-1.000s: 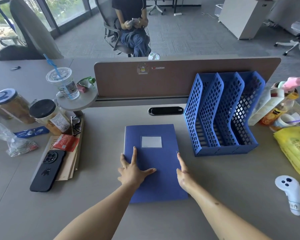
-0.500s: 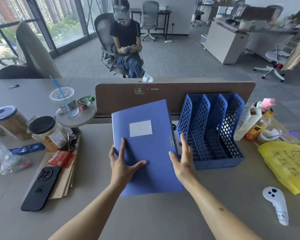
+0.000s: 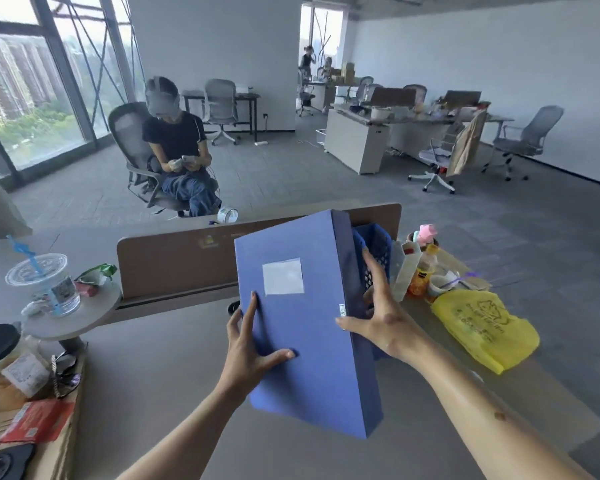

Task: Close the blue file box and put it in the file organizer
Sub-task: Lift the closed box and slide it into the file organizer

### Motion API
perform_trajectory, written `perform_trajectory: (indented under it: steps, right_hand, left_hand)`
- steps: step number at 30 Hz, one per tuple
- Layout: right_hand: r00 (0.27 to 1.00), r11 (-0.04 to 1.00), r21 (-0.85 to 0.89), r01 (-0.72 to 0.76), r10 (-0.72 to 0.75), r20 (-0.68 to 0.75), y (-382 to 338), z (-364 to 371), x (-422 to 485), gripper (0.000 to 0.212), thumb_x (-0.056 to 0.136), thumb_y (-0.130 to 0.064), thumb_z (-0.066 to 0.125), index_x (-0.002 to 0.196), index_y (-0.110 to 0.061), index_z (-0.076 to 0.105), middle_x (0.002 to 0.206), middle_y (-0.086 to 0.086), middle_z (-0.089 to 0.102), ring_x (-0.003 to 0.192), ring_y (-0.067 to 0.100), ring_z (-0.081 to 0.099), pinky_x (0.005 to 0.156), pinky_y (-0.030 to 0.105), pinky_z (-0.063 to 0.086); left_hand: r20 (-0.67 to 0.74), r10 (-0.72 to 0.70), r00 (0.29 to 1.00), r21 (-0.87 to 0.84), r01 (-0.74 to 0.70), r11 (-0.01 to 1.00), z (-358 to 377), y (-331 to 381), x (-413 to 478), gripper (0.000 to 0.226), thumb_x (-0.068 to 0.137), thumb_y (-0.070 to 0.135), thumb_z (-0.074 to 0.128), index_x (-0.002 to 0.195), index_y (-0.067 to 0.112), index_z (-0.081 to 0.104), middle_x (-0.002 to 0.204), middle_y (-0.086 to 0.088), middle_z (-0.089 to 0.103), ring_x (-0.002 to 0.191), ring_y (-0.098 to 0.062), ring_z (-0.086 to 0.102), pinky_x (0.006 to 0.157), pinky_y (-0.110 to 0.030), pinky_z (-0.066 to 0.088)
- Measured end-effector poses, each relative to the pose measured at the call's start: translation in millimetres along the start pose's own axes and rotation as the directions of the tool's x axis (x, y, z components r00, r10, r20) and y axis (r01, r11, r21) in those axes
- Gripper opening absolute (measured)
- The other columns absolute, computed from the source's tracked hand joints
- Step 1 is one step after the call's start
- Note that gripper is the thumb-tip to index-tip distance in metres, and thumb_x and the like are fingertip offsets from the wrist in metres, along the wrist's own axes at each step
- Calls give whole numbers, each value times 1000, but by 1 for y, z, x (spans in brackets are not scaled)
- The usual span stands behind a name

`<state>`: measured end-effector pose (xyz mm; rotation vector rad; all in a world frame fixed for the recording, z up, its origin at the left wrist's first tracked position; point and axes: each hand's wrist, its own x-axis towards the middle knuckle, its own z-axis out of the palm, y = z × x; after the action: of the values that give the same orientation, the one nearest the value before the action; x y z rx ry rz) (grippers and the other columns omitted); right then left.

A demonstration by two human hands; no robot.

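Note:
The blue file box (image 3: pixel 305 327), closed, with a white label on its face, is lifted off the desk and tilted nearly upright. My left hand (image 3: pixel 253 351) grips its lower left edge, thumb across the front. My right hand (image 3: pixel 381 317) holds the right side, fingers wrapped over the spine by the clasp. The blue mesh file organizer (image 3: pixel 378 251) stands just behind and to the right of the box, mostly hidden by it and by my right hand.
A brown divider panel (image 3: pixel 174 265) runs across the back of the desk. A plastic cup with a blue straw (image 3: pixel 45 285), jars and a phone sit on the left. Bottles (image 3: pixel 420 271) and a yellow bag (image 3: pixel 485 330) lie right of the organizer. A person sits beyond the desk.
The box went from lying flat on the desk to being lifted and tipped up, then moved right toward the organizer. Both hands stayed on it. The camera tilted upward.

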<state>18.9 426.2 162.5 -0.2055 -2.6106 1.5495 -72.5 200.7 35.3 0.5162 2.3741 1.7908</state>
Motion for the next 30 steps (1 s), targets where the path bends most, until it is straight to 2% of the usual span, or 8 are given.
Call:
perform_trajectory:
  steps: [3, 5, 9, 12, 15, 20, 27, 30]
  right_hand:
    - [996, 999, -9, 54, -54, -71, -1, -19, -16, 114, 73, -20, 78, 146, -64, 3, 148, -28, 39, 132, -7, 45, 112, 34, 40]
    - [989, 994, -75, 76, -85, -119, -3, -29, -26, 112, 74, -20, 77, 145, -66, 5, 153, -36, 27, 143, -5, 34, 117, 37, 36]
    - [970, 965, -248, 89, -141, -200, -8, -43, -39, 108, 76, -25, 75, 143, -69, 2, 151, -41, 15, 147, 1, 28, 113, 31, 38]
    - [951, 948, -310, 77, -164, -264, -5, -45, -39, 107, 77, -27, 73, 144, -67, 0, 157, -27, 20, 144, 5, 33, 108, 36, 44]
    - [931, 941, -328, 85, -192, -309, -2, -43, -33, 107, 78, -27, 74, 147, -63, 1, 159, -13, 26, 133, 18, 45, 101, 44, 49]
    - [915, 936, -338, 100, -221, -338, 3, -40, -14, 107, 80, -29, 77, 152, -53, 2, 150, 6, 36, 126, 28, 43, 101, 36, 42]
    - [920, 937, -309, 163, -258, -296, 21, -35, 20, 107, 81, -26, 75, 155, -45, 0, 159, -16, 21, 140, 9, 30, 103, 38, 42]
    - [911, 942, -289, 172, -264, -316, 40, -28, 31, 103, 83, -26, 72, 155, -44, 0, 154, -30, 16, 138, 4, 31, 89, 21, 46]
  left_hand:
    - [80, 25, 997, -11, -24, 1000, 24, 15, 8, 130, 39, 77, 79, 149, 49, 13, 155, 1, 14, 139, 4, 14, 113, -30, 18]
    - [140, 41, 989, -9, -40, 999, 40, 30, 14, 128, 41, 75, 80, 148, 50, 14, 157, 5, 6, 139, 12, 6, 112, -28, 17]
    - [185, 24, 982, -66, -12, 998, 64, 76, 35, 116, 59, 53, 83, 150, 47, 12, 153, 15, 2, 139, 7, 3, 110, -27, 17]
    - [253, -85, 964, -212, 141, 967, 69, 108, 56, 108, 68, 62, 75, 151, 45, 8, 161, 16, 13, 149, -10, 15, 111, -36, 25]
    - [389, -237, 890, -235, 345, 909, 70, 135, 74, 103, 71, 68, 68, 148, 53, 2, 163, 7, 16, 145, -31, 28, 108, -61, 32]
    - [463, -282, 841, -223, 418, 881, 65, 149, 97, 105, 73, 63, 70, 148, 53, -2, 165, -4, 7, 138, -49, 35, 103, -61, 42]
    - [471, -288, 834, -181, 411, 894, 52, 144, 130, 95, 78, 56, 69, 150, 46, 8, 164, -4, 11, 115, -38, 60, 96, -48, 53]
    - [451, -253, 856, -166, 359, 918, 56, 141, 143, 93, 81, 49, 69, 151, 43, 7, 154, -1, 29, 113, -35, 58, 101, -51, 49]
